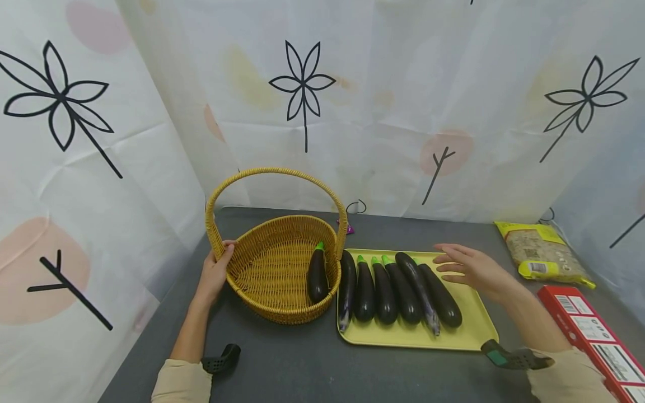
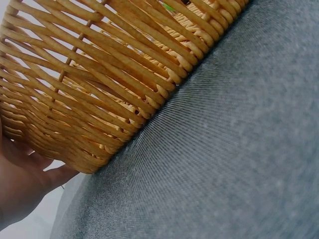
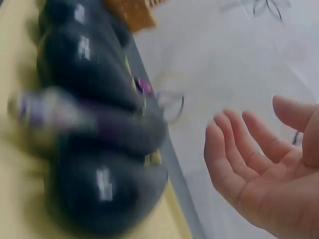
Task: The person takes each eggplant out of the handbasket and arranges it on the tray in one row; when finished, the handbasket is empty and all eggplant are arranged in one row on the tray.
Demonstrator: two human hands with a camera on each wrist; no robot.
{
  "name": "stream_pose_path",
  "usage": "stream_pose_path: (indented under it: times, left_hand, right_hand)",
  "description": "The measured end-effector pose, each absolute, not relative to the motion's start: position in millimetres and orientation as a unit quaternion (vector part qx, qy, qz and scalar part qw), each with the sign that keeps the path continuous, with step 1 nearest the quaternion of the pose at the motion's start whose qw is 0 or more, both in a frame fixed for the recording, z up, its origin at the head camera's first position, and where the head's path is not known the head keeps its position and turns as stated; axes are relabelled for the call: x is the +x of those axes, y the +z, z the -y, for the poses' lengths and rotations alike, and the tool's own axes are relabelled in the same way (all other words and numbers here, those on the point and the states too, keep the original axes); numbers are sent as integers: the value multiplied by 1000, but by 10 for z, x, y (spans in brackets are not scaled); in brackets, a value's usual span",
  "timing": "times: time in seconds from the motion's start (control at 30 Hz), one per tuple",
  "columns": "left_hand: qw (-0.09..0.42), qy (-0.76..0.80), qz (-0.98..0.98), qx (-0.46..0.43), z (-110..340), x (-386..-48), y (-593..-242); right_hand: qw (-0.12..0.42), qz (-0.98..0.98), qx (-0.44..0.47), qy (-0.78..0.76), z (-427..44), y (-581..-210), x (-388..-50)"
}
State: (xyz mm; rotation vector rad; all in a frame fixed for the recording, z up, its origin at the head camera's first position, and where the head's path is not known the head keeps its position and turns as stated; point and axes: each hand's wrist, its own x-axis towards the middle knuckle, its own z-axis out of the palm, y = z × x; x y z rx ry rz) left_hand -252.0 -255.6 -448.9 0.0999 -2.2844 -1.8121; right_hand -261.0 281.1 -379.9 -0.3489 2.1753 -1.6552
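Note:
A yellow wicker basket (image 1: 282, 268) with a tall arched handle stands on the dark table, one eggplant (image 1: 317, 274) lying inside along its right wall. My left hand (image 1: 215, 274) grips the basket's left rim beside the foot of the handle; in the left wrist view, that hand's fingers (image 2: 62, 175) lie against the woven outer wall. Right of the basket, several eggplants (image 1: 385, 294) lie side by side on a yellow tray (image 1: 476, 322). Over the tray's right part hovers my right hand (image 1: 473, 271), fingers loosely extended, holding nothing. The right wrist view shows it apart from the eggplants.
At the back right lies a clear-and-yellow bag (image 1: 546, 252) of pale contents. A red box (image 1: 594, 341) with white labels sits at the right edge. Behind the basket is a small purple item (image 1: 350, 229). A white patterned curtain (image 1: 383, 112) borders the table.

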Motion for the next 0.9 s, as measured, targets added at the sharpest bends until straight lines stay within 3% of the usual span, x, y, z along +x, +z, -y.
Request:
stream_pose_path:
  times: [0.4, 0.9]
  left_hand:
    - [114, -619, 777, 33, 2544, -2501, -4468]
    - [116, -621, 775, 35, 2543, -2514, -4473]
  right_hand:
    - [308, -690, -193, -626, -1918, -3618, -2640]
    - [364, -647, -251, -622, -970, -3525, -2631]
